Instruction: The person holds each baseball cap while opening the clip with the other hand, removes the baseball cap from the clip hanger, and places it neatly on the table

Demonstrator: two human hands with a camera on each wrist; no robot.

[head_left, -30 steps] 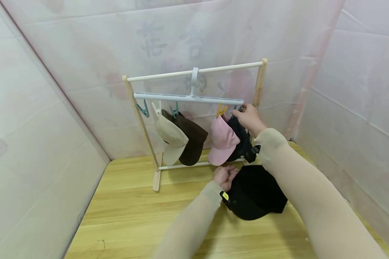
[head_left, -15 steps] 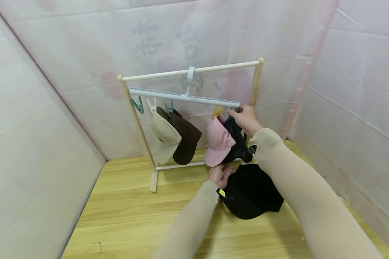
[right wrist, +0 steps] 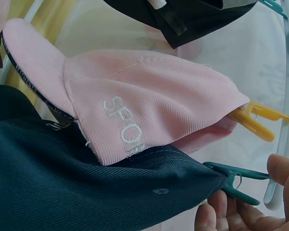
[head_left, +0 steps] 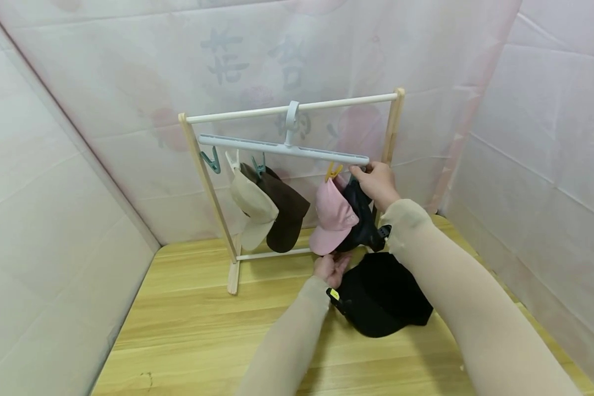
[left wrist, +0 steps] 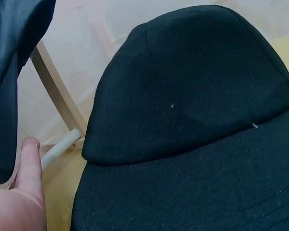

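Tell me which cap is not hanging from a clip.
The black cap lying flat on the wooden table, beside the left hand. The beige, brown, pink and dark navy caps all hang from the hanger's clips.

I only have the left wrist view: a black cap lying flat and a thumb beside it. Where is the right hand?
Observer: The right hand is up at the hanger, its fingers pinching a green clip that grips a dark navy cap.
Operator: What hangs next to that one?
Observer: A pink cap, held by a yellow clip right beside it.
Operator: Any free clip on the hanger?
Observer: Yes, one teal clip at the far end from the right hand hangs with no cap on it.
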